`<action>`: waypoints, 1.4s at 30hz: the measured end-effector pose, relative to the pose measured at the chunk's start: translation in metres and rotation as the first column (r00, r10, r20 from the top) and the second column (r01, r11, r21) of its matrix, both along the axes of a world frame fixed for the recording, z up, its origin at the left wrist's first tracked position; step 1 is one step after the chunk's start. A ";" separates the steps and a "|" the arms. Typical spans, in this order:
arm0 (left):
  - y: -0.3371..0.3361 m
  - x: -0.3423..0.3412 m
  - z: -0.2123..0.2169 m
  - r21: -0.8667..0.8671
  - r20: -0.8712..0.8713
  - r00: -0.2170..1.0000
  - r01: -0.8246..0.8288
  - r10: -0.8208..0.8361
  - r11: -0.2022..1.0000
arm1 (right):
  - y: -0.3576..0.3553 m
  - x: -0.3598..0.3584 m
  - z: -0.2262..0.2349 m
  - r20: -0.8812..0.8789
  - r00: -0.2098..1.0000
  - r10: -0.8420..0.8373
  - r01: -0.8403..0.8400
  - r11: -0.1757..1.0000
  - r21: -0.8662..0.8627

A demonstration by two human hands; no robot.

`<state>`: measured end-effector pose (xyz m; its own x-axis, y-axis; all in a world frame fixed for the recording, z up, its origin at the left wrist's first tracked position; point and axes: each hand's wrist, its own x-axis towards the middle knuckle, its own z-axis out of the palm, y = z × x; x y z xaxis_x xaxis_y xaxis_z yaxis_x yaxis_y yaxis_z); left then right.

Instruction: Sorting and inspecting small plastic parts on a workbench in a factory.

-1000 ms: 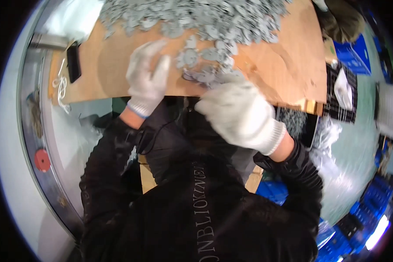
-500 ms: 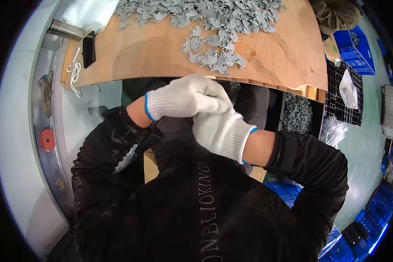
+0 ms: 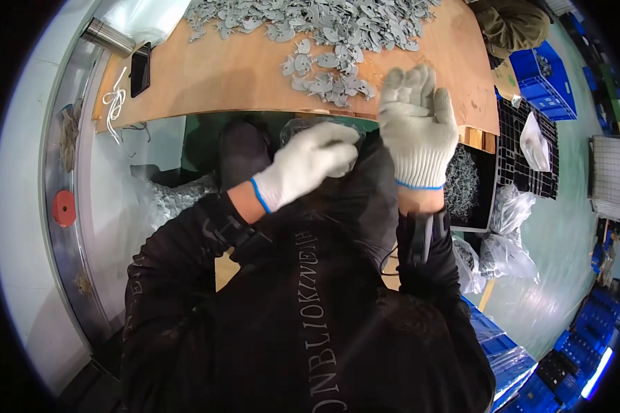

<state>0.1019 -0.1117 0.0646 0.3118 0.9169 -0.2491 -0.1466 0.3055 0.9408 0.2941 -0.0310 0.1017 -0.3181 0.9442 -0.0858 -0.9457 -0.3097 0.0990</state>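
Both of my hands wear white knit gloves with blue cuff edges. My left hand (image 3: 313, 164) hovers over my lap, just short of the table's near edge. Its fingers are curled together, and their undersides are hidden, so I cannot make out whether anything is in them. My right hand (image 3: 417, 124) is raised at the table's front edge, palm facing up, fingers stretched out and nothing on it. Nearest to it is a small cluster of flat grey hooked parts (image 3: 334, 86) on the wooden table (image 3: 220, 82). A larger heap of the same parts (image 3: 324, 20) spreads behind.
At the table's left lie a dark phone (image 3: 140, 69), a white cord (image 3: 114, 103) and a metal cylinder (image 3: 109, 36). To the right stand a black bin of small metal pieces (image 3: 463, 186), plastic bags (image 3: 508, 255) and a blue crate (image 3: 544, 82). Another person's sleeve (image 3: 510, 27) shows at the far right.
My hands, clasped together before, have come apart. The right has moved up and right, turning its palm up with fingers extended; the left stays over my lap.
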 end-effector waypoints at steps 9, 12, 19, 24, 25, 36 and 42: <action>-0.025 0.052 0.014 0.616 -0.498 0.823 0.114 0.273 0.779 | -0.002 0.014 -0.022 -0.042 0.979 -0.201 0.174 0.922 -0.345; -0.018 0.058 0.016 0.704 -0.521 0.790 0.183 0.323 0.686 | -0.002 0.016 -0.027 -0.034 0.975 -0.222 0.193 0.905 -0.378; -0.017 0.058 0.011 0.742 -0.594 0.735 0.345 0.326 0.575 | -0.002 0.019 -0.030 -0.126 0.967 -0.221 0.170 0.930 -0.325; -0.023 0.058 0.007 0.727 -0.482 0.836 0.214 0.263 0.652 | 0.002 0.028 -0.030 -0.174 0.953 -0.247 0.176 0.922 -0.345; -0.023 0.058 0.006 0.720 -0.428 0.860 0.138 0.279 0.680 | 0.002 0.030 -0.035 -0.168 0.959 -0.228 0.169 0.937 -0.305; -0.013 0.063 0.013 0.451 -0.380 0.906 0.004 0.188 0.893 | -0.007 0.045 -0.053 -0.231 0.972 -0.035 0.002 0.990 -0.141; -0.010 0.068 0.024 0.216 -0.401 0.914 0.035 0.055 0.976 | -0.008 0.041 -0.054 -0.173 0.978 -0.113 0.080 0.978 -0.191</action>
